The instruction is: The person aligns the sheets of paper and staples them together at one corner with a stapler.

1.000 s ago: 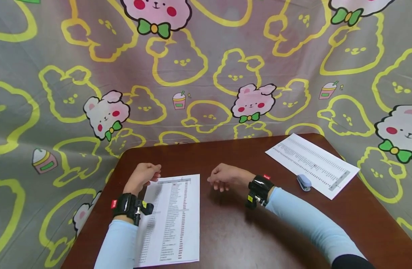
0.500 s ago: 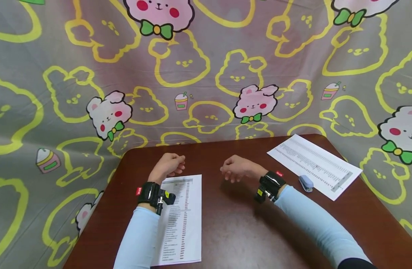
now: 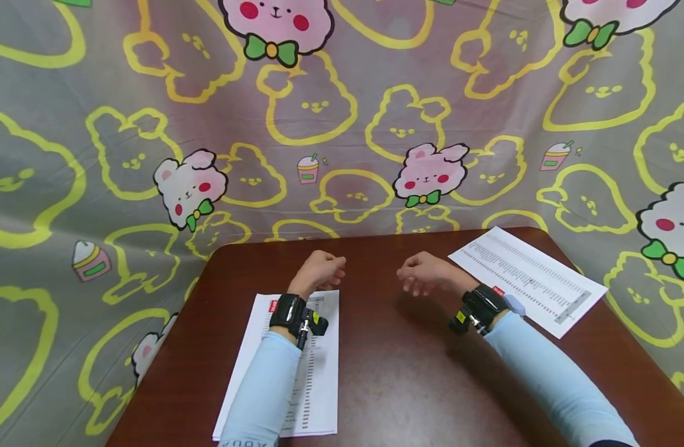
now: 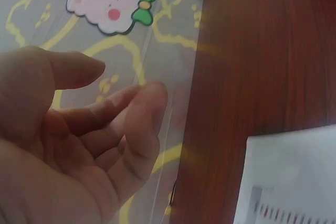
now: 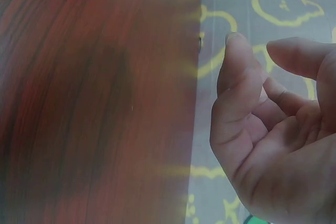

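My left hand (image 3: 319, 271) hovers over the far edge of a printed paper stack (image 3: 322, 385) on the left of the table. Its fingers (image 4: 142, 129) curl loosely, with a gap to the thumb and nothing between them. Farther right, my right hand (image 3: 427, 274) hangs above bare tabletop, also loosely curled; the right wrist view shows its thumb and index finger (image 5: 239, 72) apart and holding nothing. A small light-blue stapler (image 3: 514, 304) is mostly hidden behind the right wrist. Beyond it, a second printed sheet (image 3: 534, 282) lies at an angle.
The brown wooden table (image 3: 375, 385) ends at a patterned cloth curtain (image 3: 353, 130) hanging behind and at both sides. Both wrists carry black strapped camera units, the left one (image 3: 288, 315) over the paper stack.
Both hands have moved to the right and slightly away from me, the left hand farther. My right wrist now covers most of the stapler. The papers lie as before.
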Available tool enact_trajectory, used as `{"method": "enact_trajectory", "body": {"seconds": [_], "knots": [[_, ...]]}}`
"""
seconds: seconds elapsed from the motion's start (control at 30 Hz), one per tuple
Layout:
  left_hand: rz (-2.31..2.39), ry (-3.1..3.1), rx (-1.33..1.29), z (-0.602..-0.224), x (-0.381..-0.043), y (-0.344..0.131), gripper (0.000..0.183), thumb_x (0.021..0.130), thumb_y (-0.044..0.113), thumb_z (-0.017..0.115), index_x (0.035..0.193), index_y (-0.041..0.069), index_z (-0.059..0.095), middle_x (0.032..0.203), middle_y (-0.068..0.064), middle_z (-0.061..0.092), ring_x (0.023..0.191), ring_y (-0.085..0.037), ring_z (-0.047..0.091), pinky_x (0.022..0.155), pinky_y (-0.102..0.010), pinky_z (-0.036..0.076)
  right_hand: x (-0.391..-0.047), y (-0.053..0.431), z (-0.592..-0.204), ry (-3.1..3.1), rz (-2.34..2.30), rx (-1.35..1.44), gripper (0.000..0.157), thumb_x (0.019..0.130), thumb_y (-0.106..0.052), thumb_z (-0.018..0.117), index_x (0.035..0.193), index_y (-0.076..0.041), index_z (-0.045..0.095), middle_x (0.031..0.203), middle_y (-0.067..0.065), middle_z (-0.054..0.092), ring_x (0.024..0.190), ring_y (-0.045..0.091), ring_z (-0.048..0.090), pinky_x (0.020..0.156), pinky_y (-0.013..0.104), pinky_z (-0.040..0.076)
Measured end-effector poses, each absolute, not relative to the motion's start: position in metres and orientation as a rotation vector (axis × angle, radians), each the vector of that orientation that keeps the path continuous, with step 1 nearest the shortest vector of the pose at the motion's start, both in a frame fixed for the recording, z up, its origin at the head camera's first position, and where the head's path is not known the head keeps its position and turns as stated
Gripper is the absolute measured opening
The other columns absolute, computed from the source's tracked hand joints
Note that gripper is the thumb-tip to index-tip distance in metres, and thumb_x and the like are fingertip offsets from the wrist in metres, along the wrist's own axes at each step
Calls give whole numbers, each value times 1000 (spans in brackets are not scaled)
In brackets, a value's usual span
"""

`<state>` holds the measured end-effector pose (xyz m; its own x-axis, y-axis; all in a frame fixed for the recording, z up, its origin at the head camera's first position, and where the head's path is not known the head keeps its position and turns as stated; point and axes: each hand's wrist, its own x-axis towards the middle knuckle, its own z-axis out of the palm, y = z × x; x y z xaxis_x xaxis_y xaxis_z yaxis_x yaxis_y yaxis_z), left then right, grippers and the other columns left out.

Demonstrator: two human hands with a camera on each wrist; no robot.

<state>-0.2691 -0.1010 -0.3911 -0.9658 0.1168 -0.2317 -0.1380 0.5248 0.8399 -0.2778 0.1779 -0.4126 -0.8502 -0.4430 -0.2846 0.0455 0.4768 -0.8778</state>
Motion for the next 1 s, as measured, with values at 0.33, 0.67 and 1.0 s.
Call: {"method": "enact_trajectory", "body": {"seconds": [0.33, 0.67, 1.0], "knots": [[1476, 2437, 41, -404, -269, -64, 39, 92, 28, 55, 116, -2, 59, 104, -19, 65, 84, -29, 66, 62, -34, 53, -280, 215, -415, 2324, -1357, -266, 26, 91, -26, 57, 100, -3, 64, 87, 21, 66, 61, 25, 62, 50, 32, 48], [1494, 2374, 74, -417, -264, -22, 35, 92, 27, 55, 114, -1, 60, 107, -19, 64, 82, -26, 66, 59, -32, 52, -283, 268, -410, 2399, -1415, -200, 33, 93, -30, 54, 105, -1, 61, 92, 24, 64, 64, 25, 63, 56, 36, 50], [1464, 2388, 117, -424, -261, 7, 29, 92, 24, 56, 108, 1, 64, 99, -16, 67, 74, -22, 66, 57, -31, 52, -281, 322, -411, 2373, -1524, -165, 38, 95, -31, 51, 111, 3, 55, 84, 13, 66, 63, 20, 64, 52, 31, 49]]}}
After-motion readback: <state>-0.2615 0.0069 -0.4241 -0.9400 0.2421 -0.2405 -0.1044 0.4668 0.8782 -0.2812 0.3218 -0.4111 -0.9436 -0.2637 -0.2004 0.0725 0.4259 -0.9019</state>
